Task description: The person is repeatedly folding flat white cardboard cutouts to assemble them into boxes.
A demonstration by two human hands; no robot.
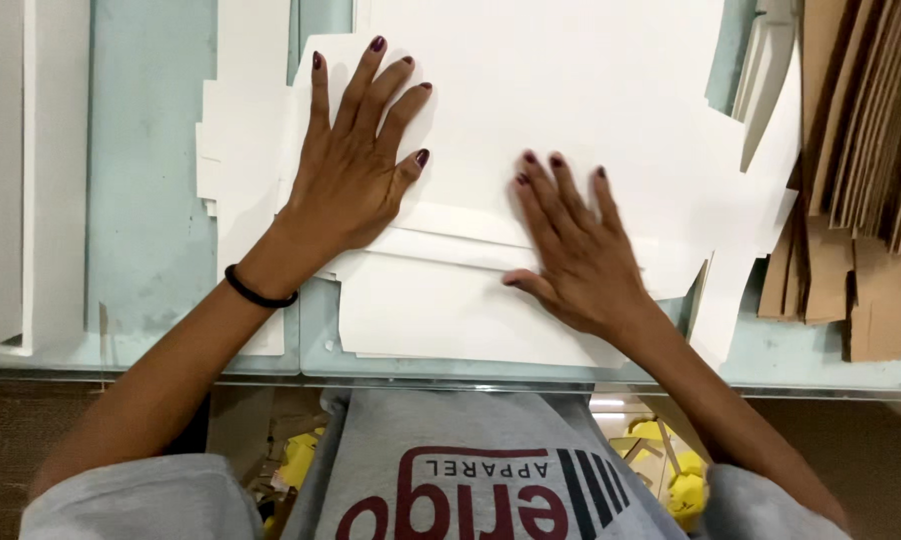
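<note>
Both my hands, left (346, 175) and right (576, 250), press flat, fingers spread, gripping nothing, on the flat white die-cut cardboard sheet (571, 110) beneath my palms.

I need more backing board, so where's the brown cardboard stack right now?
In the head view, the brown cardboard stack lies at the table's far right edge, beside the white card sheets, just beyond the right hand.

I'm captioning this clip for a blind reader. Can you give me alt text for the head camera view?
Both hands press flat on white card sheets on a glass table: left hand spread wide, right hand lower down. A black band circles the left wrist, and brown cardboard is stacked at the right.
</note>
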